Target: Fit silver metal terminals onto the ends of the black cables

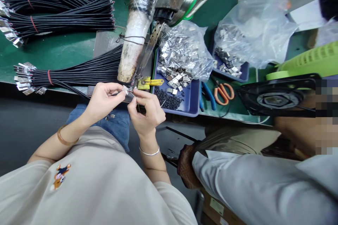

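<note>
Two bare hands meet at the edge of a green bench (79,44), fingertips nearly touching. Thumb and forefinger of the left hand (105,99) pinch a black cable (115,94) near its end, just in front of a yellow clip (144,83). The right hand (148,109) curls beside it; what its fingertips grip cannot be made out. A blue tray (194,108) with metal pieces (177,78) sits to the right.

The shirt (113,179) is beige, with short sleeves (29,177) and an embroidered bear (59,178). The jeans (77,113) are blue. The left arm (81,122) has a tan bangle (60,138), the right arm (148,143) a thin silver bangle (149,154).
</note>
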Demonstrator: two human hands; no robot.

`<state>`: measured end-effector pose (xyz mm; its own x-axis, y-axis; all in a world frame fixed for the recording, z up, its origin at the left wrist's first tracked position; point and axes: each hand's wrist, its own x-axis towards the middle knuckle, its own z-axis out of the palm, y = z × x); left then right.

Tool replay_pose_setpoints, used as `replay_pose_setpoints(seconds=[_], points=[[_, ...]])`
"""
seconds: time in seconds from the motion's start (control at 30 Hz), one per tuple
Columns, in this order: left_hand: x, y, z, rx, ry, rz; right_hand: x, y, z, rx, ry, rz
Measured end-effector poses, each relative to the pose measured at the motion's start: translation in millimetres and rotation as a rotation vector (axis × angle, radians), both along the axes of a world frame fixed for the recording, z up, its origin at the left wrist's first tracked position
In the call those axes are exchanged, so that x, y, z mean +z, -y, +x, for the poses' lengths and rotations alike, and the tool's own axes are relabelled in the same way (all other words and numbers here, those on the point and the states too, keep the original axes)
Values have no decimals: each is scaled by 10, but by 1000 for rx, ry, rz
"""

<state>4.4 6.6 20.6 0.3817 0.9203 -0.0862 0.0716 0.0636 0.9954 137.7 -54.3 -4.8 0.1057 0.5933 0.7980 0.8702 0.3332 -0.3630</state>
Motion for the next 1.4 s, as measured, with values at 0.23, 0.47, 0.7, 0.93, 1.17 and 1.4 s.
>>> replay_pose_setpoints(seconds=[0.23,0.47,0.7,0.93,1.17,1.4], points=[[-5,16,3,-19,12,11,-40,47,0,28,-53,-5],[10,104,-40,-85,-76,77,160,151,91,87,-507,-308],[-31,146,-80,-79,-127,154,278,171,133,158,-469,-555],[-42,155,-93,-73,-105,212,297,222,108,78,-428,-395],[-63,165,-101,-79,-121,236,303,177,117,185,-369,-500],[-66,153,-83,-61,-117,307,292,229,89,-62,-393,-285]])
